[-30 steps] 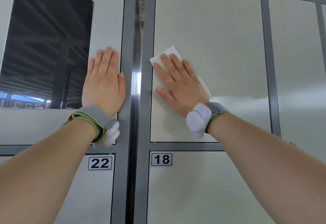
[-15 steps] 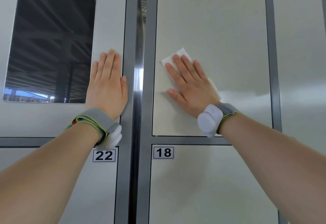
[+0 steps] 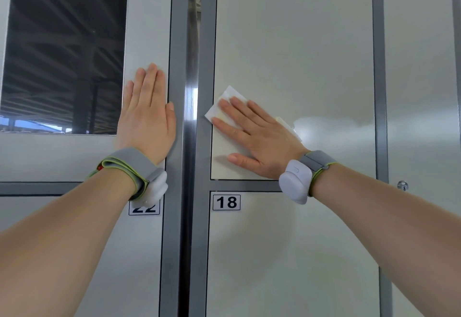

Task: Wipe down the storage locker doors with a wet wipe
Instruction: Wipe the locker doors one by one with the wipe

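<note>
A tall pale locker door [image 3: 299, 55] fills the upper middle of the head view. My right hand [image 3: 257, 137] lies flat on its lower left part, fingers straight and spread, pressing a white wet wipe [image 3: 225, 103] against the door. The wipe's corner sticks out past my fingertips, touching the door's left edge; another bit shows by my wrist. My left hand [image 3: 147, 114] rests flat, fingers together, on the neighbouring panel beside the dark screen [image 3: 64, 50]. Both wrists wear grey bands with white devices.
Locker door 18 [image 3: 287, 254] lies below the wiped door, and door 22 [image 3: 139, 254] lower left. Grey frame bars [image 3: 178, 42] and a shiny metal strip [image 3: 190, 92] separate the columns. Another door [image 3: 419, 79] stands at the right with a small lock [image 3: 402, 185].
My right hand slid the wipe to the right, then back left and lower on the door, reaching its left edge. The view shifted downward. My left hand stayed pressed on the panel.
</note>
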{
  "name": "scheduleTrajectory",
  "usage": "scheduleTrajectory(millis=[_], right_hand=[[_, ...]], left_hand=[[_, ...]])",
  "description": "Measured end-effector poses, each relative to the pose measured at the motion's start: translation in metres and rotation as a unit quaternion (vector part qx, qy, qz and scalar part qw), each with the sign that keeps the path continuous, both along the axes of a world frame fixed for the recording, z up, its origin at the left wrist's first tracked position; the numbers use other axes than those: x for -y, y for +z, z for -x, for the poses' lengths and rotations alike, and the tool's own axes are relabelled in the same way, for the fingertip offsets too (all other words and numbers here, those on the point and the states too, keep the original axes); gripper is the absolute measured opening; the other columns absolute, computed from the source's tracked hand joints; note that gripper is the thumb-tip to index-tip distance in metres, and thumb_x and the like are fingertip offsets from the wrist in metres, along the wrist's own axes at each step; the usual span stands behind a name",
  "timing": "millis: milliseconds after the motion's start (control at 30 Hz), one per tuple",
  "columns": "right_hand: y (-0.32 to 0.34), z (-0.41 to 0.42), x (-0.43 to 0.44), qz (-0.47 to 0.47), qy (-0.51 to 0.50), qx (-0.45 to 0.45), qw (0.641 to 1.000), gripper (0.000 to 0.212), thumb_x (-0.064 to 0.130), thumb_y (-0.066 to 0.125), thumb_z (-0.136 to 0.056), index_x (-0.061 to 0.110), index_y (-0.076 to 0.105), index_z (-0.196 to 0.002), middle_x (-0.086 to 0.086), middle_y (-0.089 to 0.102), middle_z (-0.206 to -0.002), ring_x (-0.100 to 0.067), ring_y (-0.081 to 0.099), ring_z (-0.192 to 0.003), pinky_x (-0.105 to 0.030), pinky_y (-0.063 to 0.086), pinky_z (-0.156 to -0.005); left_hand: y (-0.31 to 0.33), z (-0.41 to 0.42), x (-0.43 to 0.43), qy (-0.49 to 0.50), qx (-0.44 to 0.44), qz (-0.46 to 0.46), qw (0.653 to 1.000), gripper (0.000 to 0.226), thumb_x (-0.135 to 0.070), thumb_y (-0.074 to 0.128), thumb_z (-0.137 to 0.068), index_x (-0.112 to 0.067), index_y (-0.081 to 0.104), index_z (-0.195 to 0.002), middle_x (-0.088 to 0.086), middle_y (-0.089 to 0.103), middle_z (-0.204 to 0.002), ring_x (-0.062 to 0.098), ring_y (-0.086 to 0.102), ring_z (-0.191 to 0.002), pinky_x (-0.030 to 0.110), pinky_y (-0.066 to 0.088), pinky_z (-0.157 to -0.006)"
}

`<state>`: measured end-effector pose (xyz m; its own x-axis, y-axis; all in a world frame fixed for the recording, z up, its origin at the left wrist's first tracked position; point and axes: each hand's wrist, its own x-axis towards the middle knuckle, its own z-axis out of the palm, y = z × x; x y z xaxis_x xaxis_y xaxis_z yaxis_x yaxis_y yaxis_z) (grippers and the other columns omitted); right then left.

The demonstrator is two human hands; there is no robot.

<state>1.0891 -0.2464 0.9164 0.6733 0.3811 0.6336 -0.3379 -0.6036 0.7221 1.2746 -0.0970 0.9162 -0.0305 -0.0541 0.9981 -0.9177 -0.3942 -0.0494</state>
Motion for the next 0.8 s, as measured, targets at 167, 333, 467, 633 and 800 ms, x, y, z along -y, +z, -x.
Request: scheduleTrajectory(millis=[167, 333, 467, 633, 800], right_hand=[[0.010, -0.007, -0.007, -0.054, -0.004, 0.087, 0.995, 0.068, 0.055, 0.008, -0.096, 0.014, 0.026, -0.148, -0.015, 0.019, -0.155, -0.031, 0.014, -0.144, -0.037, 0.003, -0.117], [0.009, -0.015, -0.018, -0.078, -0.007, 0.085, 0.993, 0.068, 0.054, 0.012, -0.093, 0.017, 0.019, -0.150, -0.013, 0.011, -0.157, -0.029, 0.005, -0.146, -0.035, -0.005, -0.118], [-0.009, -0.009, -0.011, -0.042, 0.007, 0.039, 0.998, 0.067, 0.055, 0.011, -0.096, 0.016, 0.024, -0.149, -0.014, 0.018, -0.156, -0.030, 0.012, -0.145, -0.039, 0.001, -0.117], [-0.013, 0.001, -0.004, -0.031, 0.004, 0.000, 1.000, 0.066, 0.054, 0.011, -0.097, 0.017, 0.021, -0.149, -0.012, 0.015, -0.157, -0.027, 0.009, -0.145, -0.038, 0.000, -0.118], [0.002, -0.005, -0.008, -0.092, -0.004, 0.102, 0.991, 0.074, 0.057, 0.003, -0.095, 0.010, 0.021, -0.149, -0.014, 0.016, -0.156, -0.029, 0.010, -0.145, -0.033, -0.004, -0.117]], left_hand=[[-0.009, -0.001, 0.001, 0.002, 0.000, 0.001, 1.000, 0.060, -0.024, 0.021, -0.092, 0.002, 0.024, -0.146, 0.017, 0.022, -0.154, 0.033, 0.015, -0.144, 0.031, -0.003, -0.116], [-0.013, -0.001, 0.001, -0.010, 0.004, 0.003, 1.000, 0.060, -0.024, 0.022, -0.092, 0.002, 0.024, -0.146, 0.017, 0.022, -0.154, 0.032, 0.015, -0.143, 0.027, -0.006, -0.115], [-0.016, 0.000, -0.001, -0.018, 0.001, 0.000, 1.000, 0.057, -0.019, 0.027, -0.093, 0.002, 0.024, -0.146, 0.017, 0.021, -0.154, 0.033, 0.015, -0.144, 0.030, -0.003, -0.115], [-0.025, 0.001, -0.003, -0.022, -0.007, -0.017, 1.000, 0.058, -0.017, 0.027, -0.092, 0.002, 0.023, -0.147, 0.017, 0.020, -0.155, 0.033, 0.013, -0.144, 0.036, 0.001, -0.117], [-0.035, -0.002, -0.004, -0.025, -0.004, -0.025, 0.999, 0.061, -0.024, 0.020, -0.091, 0.002, 0.024, -0.146, 0.017, 0.022, -0.154, 0.033, 0.016, -0.143, 0.035, 0.002, -0.117]])
